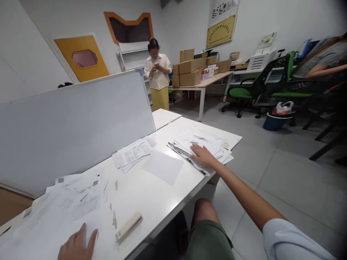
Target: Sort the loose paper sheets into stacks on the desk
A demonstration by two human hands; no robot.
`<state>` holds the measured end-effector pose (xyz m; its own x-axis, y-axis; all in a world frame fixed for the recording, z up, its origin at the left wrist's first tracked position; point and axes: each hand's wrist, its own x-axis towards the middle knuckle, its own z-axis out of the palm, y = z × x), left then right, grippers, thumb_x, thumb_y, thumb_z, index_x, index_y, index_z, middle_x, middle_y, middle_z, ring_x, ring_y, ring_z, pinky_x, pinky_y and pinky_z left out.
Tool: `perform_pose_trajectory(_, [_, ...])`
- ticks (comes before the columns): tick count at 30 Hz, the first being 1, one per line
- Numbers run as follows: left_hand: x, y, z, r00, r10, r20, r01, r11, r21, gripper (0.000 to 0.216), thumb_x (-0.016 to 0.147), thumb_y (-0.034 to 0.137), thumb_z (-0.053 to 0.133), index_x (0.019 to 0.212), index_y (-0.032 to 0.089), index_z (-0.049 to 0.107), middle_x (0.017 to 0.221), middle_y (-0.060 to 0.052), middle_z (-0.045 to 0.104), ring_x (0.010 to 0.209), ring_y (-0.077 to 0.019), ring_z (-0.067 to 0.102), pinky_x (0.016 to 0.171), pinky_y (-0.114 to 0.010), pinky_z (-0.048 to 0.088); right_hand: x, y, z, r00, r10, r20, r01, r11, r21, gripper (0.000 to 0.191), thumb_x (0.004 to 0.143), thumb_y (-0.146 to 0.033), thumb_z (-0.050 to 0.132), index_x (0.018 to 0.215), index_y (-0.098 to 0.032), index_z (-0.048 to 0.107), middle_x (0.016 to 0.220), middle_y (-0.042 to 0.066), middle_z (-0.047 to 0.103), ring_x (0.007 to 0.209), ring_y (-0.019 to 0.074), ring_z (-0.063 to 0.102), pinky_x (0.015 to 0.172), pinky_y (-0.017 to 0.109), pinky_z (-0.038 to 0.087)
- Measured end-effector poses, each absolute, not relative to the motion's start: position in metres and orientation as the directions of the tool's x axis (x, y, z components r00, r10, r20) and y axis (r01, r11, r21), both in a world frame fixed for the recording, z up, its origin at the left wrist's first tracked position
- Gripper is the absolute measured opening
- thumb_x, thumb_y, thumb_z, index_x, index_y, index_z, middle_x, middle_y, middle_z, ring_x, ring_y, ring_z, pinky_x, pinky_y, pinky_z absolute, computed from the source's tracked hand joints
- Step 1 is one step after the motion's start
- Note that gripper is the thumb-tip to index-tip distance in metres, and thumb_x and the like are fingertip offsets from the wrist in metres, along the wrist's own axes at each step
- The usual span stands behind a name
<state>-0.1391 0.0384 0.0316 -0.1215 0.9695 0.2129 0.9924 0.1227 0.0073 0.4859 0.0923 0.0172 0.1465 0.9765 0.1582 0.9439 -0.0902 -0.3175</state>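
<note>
My right hand [202, 156] lies flat with fingers stretched out on a stack of papers [187, 139] near the table's far right corner. At the lower left, my left hand [78, 243] rests on spread-out papers [65, 202], its thumb and fingers apart. A beige stapler [129, 226] lies near the table's front edge, to the right of my left hand. Between the two hands are a blank white sheet [162, 167] and a small pile of printed sheets [132, 154].
A grey partition panel [81, 122] stands along the table's [141, 195] back edge. Beyond it a person [158, 72] stands holding a phone. Cardboard boxes [189, 70] fill another table. Green chairs [240, 92], a blue bin [276, 122] and a seated person [322, 61] are at the right.
</note>
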Motion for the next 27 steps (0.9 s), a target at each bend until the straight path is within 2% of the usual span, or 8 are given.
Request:
perform_pose_trajectory(5, [-0.134, 0.037, 0.032, 0.059, 0.955, 0.291, 0.996, -0.035, -0.085, 0.082, 0.076, 0.066, 0.035, 0.136, 0.010, 0.042, 0.146, -0.018, 0.035, 0.137, -0.0413, 0.024, 0.104, -0.055, 0.031, 0.471, 0.077, 0.016, 0.071, 0.952, 0.297, 0.938, 0.038, -0.345, 0.057, 0.092, -0.046, 0.031, 0.140, -0.017, 0.036, 0.151, 0.014, 0.030, 0.141, 0.0269, 0.022, 0.114, 0.055, 0.015])
perform_pose_trajectory(8, [-0.138, 0.040, 0.032, 0.220, 0.967, 0.132, 0.974, -0.211, -0.079, 0.071, 0.083, 0.060, 0.033, 0.137, 0.015, 0.041, 0.144, -0.013, 0.042, 0.132, -0.0347, 0.038, 0.096, -0.045, 0.044, 0.440, 0.064, 0.013, 0.038, 0.877, 0.480, 0.880, 0.198, -0.431, 0.053, 0.092, -0.046, 0.034, 0.138, -0.020, 0.039, 0.146, 0.014, 0.039, 0.139, 0.0255, 0.029, 0.113, 0.053, 0.020])
perform_pose_trajectory(11, [-0.137, 0.043, 0.033, 0.326, 0.931, 0.167, 0.942, -0.305, -0.137, 0.057, 0.090, 0.049, 0.029, 0.134, 0.016, 0.046, 0.129, -0.013, 0.058, 0.120, -0.0300, 0.052, 0.091, -0.040, 0.048, 0.394, 0.055, 0.009, 0.006, 0.841, 0.542, 0.809, 0.314, -0.497, 0.050, 0.093, -0.042, 0.036, 0.138, -0.020, 0.038, 0.144, 0.013, 0.042, 0.137, 0.0223, 0.034, 0.113, 0.048, 0.025])
perform_pose_trajectory(13, [-0.132, 0.043, 0.035, 0.350, 0.913, 0.208, 0.933, -0.320, -0.164, 0.052, 0.092, 0.042, 0.026, 0.130, 0.016, 0.050, 0.120, -0.014, 0.063, 0.111, -0.0284, 0.059, 0.088, -0.039, 0.049, 0.364, 0.053, 0.007, -0.028, 0.884, 0.466, 0.786, 0.308, -0.537, 0.053, 0.092, -0.040, 0.036, 0.140, -0.019, 0.035, 0.146, 0.013, 0.040, 0.137, 0.0218, 0.033, 0.114, 0.047, 0.025])
perform_pose_trajectory(15, [-0.127, 0.040, 0.039, 0.334, 0.920, 0.203, 0.941, -0.312, -0.134, 0.051, 0.092, 0.038, 0.025, 0.133, 0.018, 0.047, 0.117, -0.013, 0.065, 0.105, -0.0261, 0.061, 0.085, -0.036, 0.049, 0.340, 0.053, 0.007, -0.088, 0.956, 0.279, 0.808, 0.232, -0.541, 0.064, 0.088, -0.045, 0.043, 0.143, -0.014, 0.030, 0.150, 0.016, 0.032, 0.140, 0.0256, 0.026, 0.114, 0.049, 0.021])
perform_pose_trajectory(19, [-0.120, 0.031, 0.047, 0.123, 0.974, 0.190, 0.988, -0.138, 0.070, 0.055, 0.090, 0.043, 0.026, 0.140, 0.021, 0.037, 0.128, -0.008, 0.059, 0.111, -0.0261, 0.059, 0.083, -0.034, 0.049, 0.327, 0.043, 0.013, -0.193, 0.981, -0.032, 0.879, 0.158, -0.449, 0.083, 0.078, -0.052, 0.056, 0.145, -0.011, 0.029, 0.153, 0.018, 0.021, 0.142, 0.0299, 0.018, 0.115, 0.049, 0.016])
perform_pose_trajectory(25, [-0.119, 0.024, 0.056, -0.121, 0.987, 0.103, 0.930, 0.076, 0.360, 0.062, 0.087, 0.052, 0.026, 0.142, 0.023, 0.033, 0.140, -0.007, 0.049, 0.123, -0.0282, 0.050, 0.094, -0.040, 0.046, 0.349, -0.009, 0.020, -0.359, 0.928, -0.102, 0.865, 0.290, -0.408, 0.089, 0.070, -0.040, 0.068, 0.146, -0.017, 0.028, 0.153, 0.016, 0.017, 0.141, 0.0320, 0.018, 0.113, 0.052, 0.019])
perform_pose_trajectory(27, [-0.121, 0.028, 0.057, -0.176, 0.982, 0.070, 0.904, 0.134, 0.406, 0.064, 0.085, 0.055, 0.027, 0.139, 0.022, 0.036, 0.139, -0.009, 0.049, 0.122, -0.0295, 0.051, 0.094, -0.042, 0.046, 0.354, -0.025, 0.019, -0.396, 0.918, -0.038, 0.850, 0.350, -0.393, 0.073, 0.075, -0.022, 0.061, 0.143, -0.021, 0.035, 0.152, 0.013, 0.025, 0.139, 0.0315, 0.027, 0.111, 0.052, 0.027])
